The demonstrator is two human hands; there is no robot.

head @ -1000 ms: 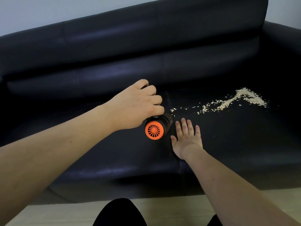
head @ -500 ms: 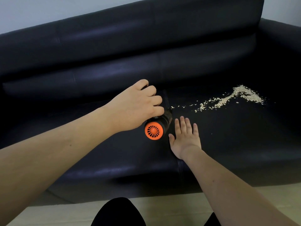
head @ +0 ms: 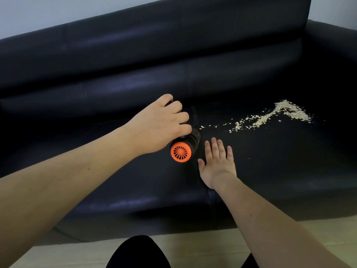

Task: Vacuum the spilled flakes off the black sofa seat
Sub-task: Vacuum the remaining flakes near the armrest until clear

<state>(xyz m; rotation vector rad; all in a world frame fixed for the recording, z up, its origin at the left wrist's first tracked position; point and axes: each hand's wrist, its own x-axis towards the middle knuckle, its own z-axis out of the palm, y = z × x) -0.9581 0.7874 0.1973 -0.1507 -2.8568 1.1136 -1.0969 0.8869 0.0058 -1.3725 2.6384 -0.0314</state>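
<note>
From the head camera I see my left hand (head: 158, 124) gripping a small handheld vacuum (head: 185, 147) from above, the fingers curled over its dark body. Its round orange end cap (head: 180, 152) points back toward me, below the knuckles; the front end is hidden under the hand, so I cannot tell where the nozzle touches. The vacuum lies low on the black sofa seat (head: 270, 171), just at the seam between the two cushions.

My right hand (head: 217, 163) lies flat on the seat just to the right of the vacuum, palm down, fingers straight and a little spread, holding nothing.

The spilled flakes (head: 270, 118) lie beyond and to the right of both hands. A thin trail begins close to the left hand's fingertips and runs away to the right, growing into a thicker pale heap near the sofa's armrest (head: 332, 55).
</note>
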